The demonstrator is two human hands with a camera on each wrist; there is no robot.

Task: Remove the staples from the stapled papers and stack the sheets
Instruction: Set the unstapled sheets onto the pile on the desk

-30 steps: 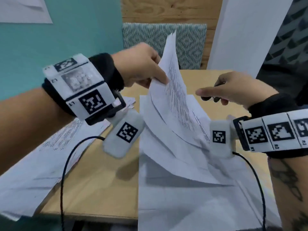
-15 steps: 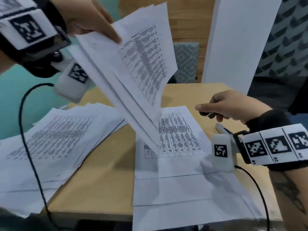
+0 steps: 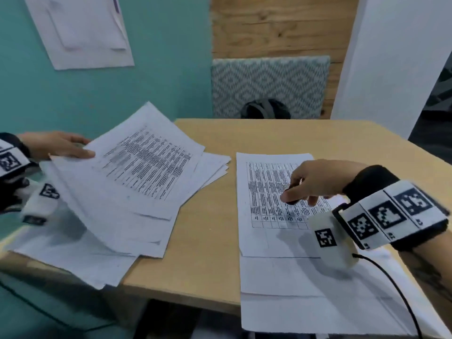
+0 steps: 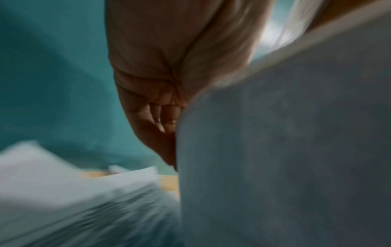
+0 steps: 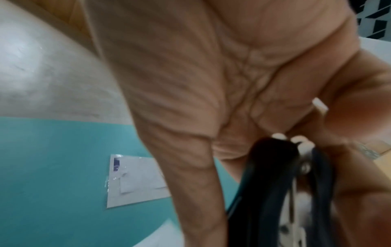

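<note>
Papers (image 3: 137, 167) pinched at the near-left edge between thumb and fingers of left hand (image 3: 57, 146), thumb on top, remaining fingers underneath; printed side up, several sheets fanned apart. Held low over loose pile of sheets (image 3: 80, 243) at the left side of wooden table (image 3: 208, 253), far corner tilted up, lower leaves drooping toward that pile. Blurred in the left wrist view: pale underside of papers (image 4: 285, 150) filling the right half, palm and curled fingers (image 4: 167, 117) just beside the paper edge, pile (image 4: 74, 192) below.

Right hand (image 3: 318, 182) hovering over printed table sheet (image 3: 271, 192), fingers curled round a small dark tool, staple remover (image 3: 291, 195) by the look of it, tip poking out below the thumb. Same tool in the right wrist view as black curved arms with pale metal between them (image 5: 285, 175), gripped under the palm (image 5: 211, 83); contact with the sheet cannot be told.

Printed table sheet lying flat on top of right-hand stack (image 3: 305, 277), stack overhanging the near table edge. Well apart from the left pile, bare wood between them.

Farther out: wrist bands with black-and-white markers on both forearms, cable (image 3: 396, 289) trailing from the right one. Beyond the table, patterned chair back (image 3: 269, 84) with a dark bag (image 3: 265, 110) on the seat, teal wall (image 3: 159, 69) with pinned notice (image 3: 80, 30), white column (image 3: 391, 57) at far right.
</note>
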